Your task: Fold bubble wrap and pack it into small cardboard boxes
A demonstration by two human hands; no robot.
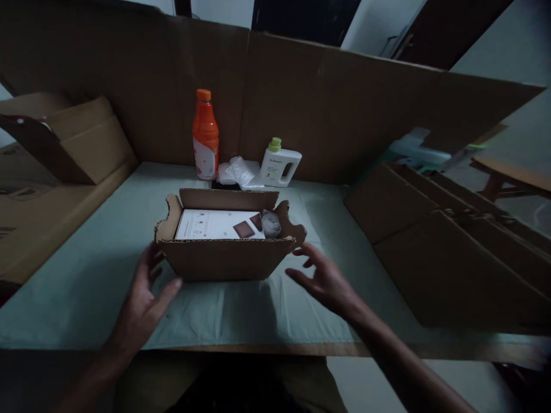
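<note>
An open cardboard box (224, 260) stands on the cloth-covered table in front of me, its flaps raised. Inside lies a white printed box (210, 225) with brown squares pictured on its top. Beside that, at the right end, sits a round bundle in clear wrap (271, 223); what it contains I cannot make out. My left hand (148, 292) is at the carton's left side, fingers apart and thumb near the front corner. At the right side is my right hand (321, 275), fingers spread close to the right flap. Neither hand holds anything; whether the fingertips touch the cardboard is unclear.
Behind the carton stand an orange bottle (205, 137), bubble-wrapped items (245, 172) and a white jug with a green cap (279, 165). Cardboard boxes flank the table, left (86, 140) and right (451, 258). A tall cardboard panel (327, 109) closes off the back.
</note>
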